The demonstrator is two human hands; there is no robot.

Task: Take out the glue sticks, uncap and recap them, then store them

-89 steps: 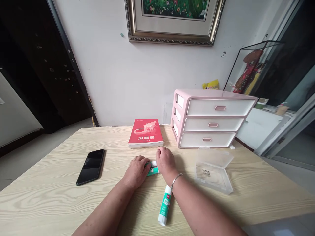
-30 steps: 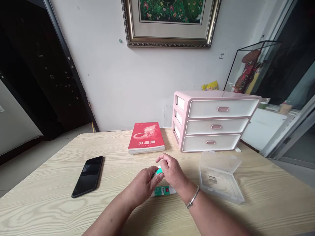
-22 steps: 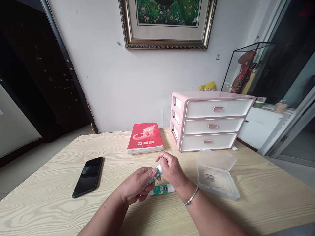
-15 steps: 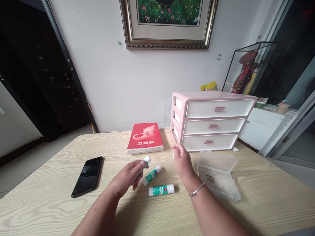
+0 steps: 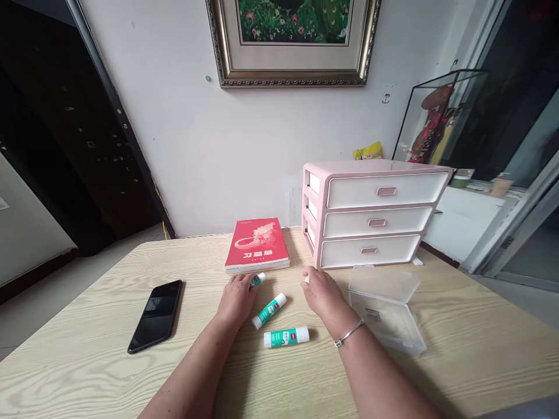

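My left hand is wrapped round a green-and-white glue stick, low over the table just in front of the red book. Only the stick's white end and part of its label show. Two more glue sticks lie on the wood: one, slanted, beside my left hand, and another, level, nearer to me. My right hand, with a bracelet at the wrist, is closed in front of the drawer unit. A small white bit shows at its fingertips, mostly hidden, so I cannot name it.
An open clear plastic case lies right of my right arm. Behind it stands a pink-and-white drawer unit. A black phone lies at the left. The wooden table meets the wall at the back.
My left hand has turned palm-down and moved slightly forward, lowering the glue stick towards the book's front edge. My right hand has lowered a little, fingers still closed.
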